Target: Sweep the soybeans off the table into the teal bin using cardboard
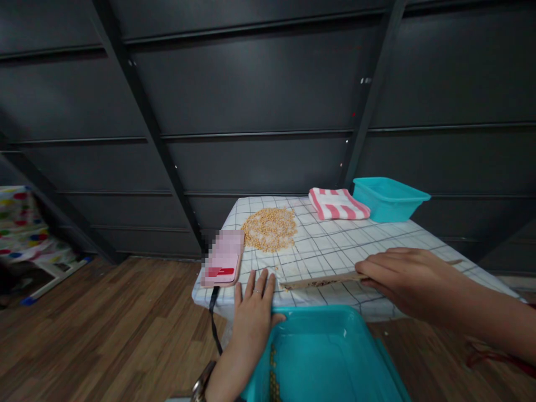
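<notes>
My left hand (254, 307) lies with its fingers spread on the checked tablecloth (330, 245) at the table's front edge. Its thumb is by the rim of a teal plastic tub (318, 357), just below that edge. Several soybeans (273, 379) lie along the tub's left side. My right hand (404, 273) grips a thin strip that looks like cardboard (320, 281), held edge-down along the front of the cloth. Farther back is a spread heap of yellow soybeans (270, 229), with whitish grains among them. A few stray bits lie between the heap and my left fingers.
A pink phone (224, 254) lies at the table's left edge, a black cable (214, 324) hanging below it. At the back right are a folded pink-and-white towel (339, 204) and a second teal tub (389, 201). A dark panelled wall (259, 100) stands behind the table.
</notes>
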A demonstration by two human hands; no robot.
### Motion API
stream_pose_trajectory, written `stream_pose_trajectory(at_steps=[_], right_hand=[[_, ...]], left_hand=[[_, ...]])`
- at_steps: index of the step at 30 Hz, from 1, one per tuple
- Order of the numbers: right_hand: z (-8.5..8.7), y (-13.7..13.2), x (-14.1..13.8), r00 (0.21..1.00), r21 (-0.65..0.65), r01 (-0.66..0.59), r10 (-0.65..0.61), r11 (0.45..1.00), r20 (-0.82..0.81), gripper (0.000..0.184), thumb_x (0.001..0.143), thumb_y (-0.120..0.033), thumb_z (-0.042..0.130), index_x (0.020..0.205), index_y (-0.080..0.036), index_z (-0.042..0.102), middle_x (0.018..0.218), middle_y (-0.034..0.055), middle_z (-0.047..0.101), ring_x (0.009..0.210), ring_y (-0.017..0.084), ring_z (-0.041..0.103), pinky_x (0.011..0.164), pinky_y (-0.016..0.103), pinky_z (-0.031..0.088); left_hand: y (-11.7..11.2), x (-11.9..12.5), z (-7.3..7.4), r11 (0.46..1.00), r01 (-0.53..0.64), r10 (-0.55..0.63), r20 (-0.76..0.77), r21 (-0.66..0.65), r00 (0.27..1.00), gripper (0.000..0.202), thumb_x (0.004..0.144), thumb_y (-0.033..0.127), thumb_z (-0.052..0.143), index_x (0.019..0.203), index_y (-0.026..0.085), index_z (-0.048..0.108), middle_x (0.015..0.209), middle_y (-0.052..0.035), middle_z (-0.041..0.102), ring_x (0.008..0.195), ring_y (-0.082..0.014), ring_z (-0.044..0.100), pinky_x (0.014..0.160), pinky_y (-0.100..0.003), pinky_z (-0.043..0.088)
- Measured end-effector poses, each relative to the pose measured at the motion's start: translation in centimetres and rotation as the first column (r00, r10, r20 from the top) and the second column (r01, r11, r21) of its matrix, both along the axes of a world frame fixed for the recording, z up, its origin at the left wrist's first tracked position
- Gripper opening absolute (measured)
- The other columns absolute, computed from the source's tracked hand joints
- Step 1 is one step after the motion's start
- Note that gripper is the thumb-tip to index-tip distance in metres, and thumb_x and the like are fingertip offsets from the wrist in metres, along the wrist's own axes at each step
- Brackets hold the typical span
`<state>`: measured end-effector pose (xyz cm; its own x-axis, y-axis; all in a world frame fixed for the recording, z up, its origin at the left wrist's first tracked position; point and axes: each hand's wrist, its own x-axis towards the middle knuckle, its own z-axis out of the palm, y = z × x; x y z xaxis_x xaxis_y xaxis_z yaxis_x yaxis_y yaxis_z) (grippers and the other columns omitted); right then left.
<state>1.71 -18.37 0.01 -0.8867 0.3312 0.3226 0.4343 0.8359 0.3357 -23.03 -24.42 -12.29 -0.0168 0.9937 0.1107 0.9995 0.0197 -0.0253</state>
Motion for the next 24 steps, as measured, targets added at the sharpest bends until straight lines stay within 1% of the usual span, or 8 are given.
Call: stream_pose_trajectory(at_steps=[3, 7, 13, 17, 24], right_hand=[[0.0, 0.0, 0.0, 1.000, -0.042, 0.000, 0.000, 0.999, 0.002, 0.024, 0.067, 0.001, 0.035, 0.069, -0.021, 0.045, 0.058, -0.0010, 0.056, 0.051, 0.015, 0.051, 0.050, 0.027, 0.030], [0.1, -0.1, 0.0, 1.000, -0.052, 0.001, -0.001, 0.999, 0.003, 0.025, 0.066, 0.002, 0.035, 0.068, -0.020, 0.045, 0.057, -0.0016, 0.055, 0.051, 0.015, 0.051, 0.051, 0.027, 0.031], [0.4, -0.5, -0.1, 0.997, -0.078, 0.037, -0.031, 0.996, 0.076, 0.026, 0.066, 0.003, 0.035, 0.067, -0.020, 0.045, 0.056, -0.0005, 0.055, 0.050, 0.015, 0.050, 0.050, 0.028, 0.030], [0.5, -0.8, -0.1, 0.999, -0.097, 0.020, -0.016, 0.995, 0.040, 0.027, 0.065, 0.004, 0.036, 0.067, -0.020, 0.047, 0.056, -0.0011, 0.055, 0.050, 0.014, 0.051, 0.051, 0.028, 0.031], [0.7, -1.5, 0.0, 0.999, -0.156, 0.034, -0.031, 0.987, 0.021, 0.026, 0.064, 0.003, 0.038, 0.065, -0.020, 0.049, 0.056, -0.0013, 0.056, 0.050, 0.014, 0.053, 0.050, 0.027, 0.034]], left_hand=[[0.0, -0.1, 0.0, 1.000, 0.004, -0.004, -0.006, 0.006, 1.000, 0.071, 0.073, 0.039, 0.061, 0.134, 0.024, 0.028, 0.141, -0.0093, 0.035, 0.129, -0.0307, 0.027, 0.100, -0.055, 0.031], [-0.1, 0.0, 0.1, 1.000, 0.005, -0.005, -0.003, 0.011, 1.000, 0.070, 0.073, 0.039, 0.061, 0.134, 0.023, 0.029, 0.141, -0.0093, 0.034, 0.129, -0.0310, 0.027, 0.100, -0.055, 0.031], [0.0, 0.1, 0.0, 1.000, 0.003, -0.002, -0.012, 0.020, 1.000, 0.067, 0.074, 0.036, 0.058, 0.134, 0.025, 0.029, 0.140, -0.0094, 0.035, 0.128, -0.0311, 0.029, 0.099, -0.056, 0.032], [0.0, 0.0, 0.1, 1.000, 0.005, -0.005, -0.004, 0.011, 1.000, 0.065, 0.076, 0.036, 0.056, 0.134, 0.024, 0.029, 0.140, -0.0101, 0.034, 0.129, -0.0314, 0.029, 0.098, -0.056, 0.032], [0.0, 0.0, 0.2, 1.000, -0.009, 0.009, 0.017, -0.005, 1.000, 0.064, 0.076, 0.038, 0.055, 0.134, 0.025, 0.028, 0.141, -0.0073, 0.033, 0.130, -0.0297, 0.027, 0.100, -0.054, 0.030]])
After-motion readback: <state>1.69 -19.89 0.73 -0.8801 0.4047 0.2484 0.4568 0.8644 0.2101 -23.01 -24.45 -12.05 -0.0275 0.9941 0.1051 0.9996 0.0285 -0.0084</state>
